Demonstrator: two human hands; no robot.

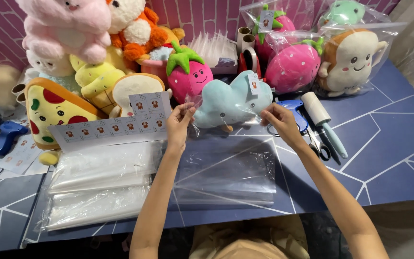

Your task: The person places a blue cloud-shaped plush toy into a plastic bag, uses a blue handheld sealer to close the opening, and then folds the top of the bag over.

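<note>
A light blue plush toy (pixel 226 101) with a paper tag lies inside a clear plastic bag (pixel 202 112) on the blue table (pixel 389 144). My left hand (pixel 178 122) pinches the bag's left edge. My right hand (pixel 280 122) grips the bag's right edge next to the toy. Both hands hold the bag's opening, which faces me. Below my hands lies a stack of flat clear bags (pixel 226 177).
A second pile of clear bags (pixel 101 184) and a sheet of stickers (pixel 116 125) sit at left. Pizza, ice cream, toast and strawberry plush toys crowd the back. A lint roller (pixel 323 122), scissors (pixel 318 144) and blue tagging guns (pixel 5 136) lie nearby. Bagged plush toys (pixel 322 57) stand back right.
</note>
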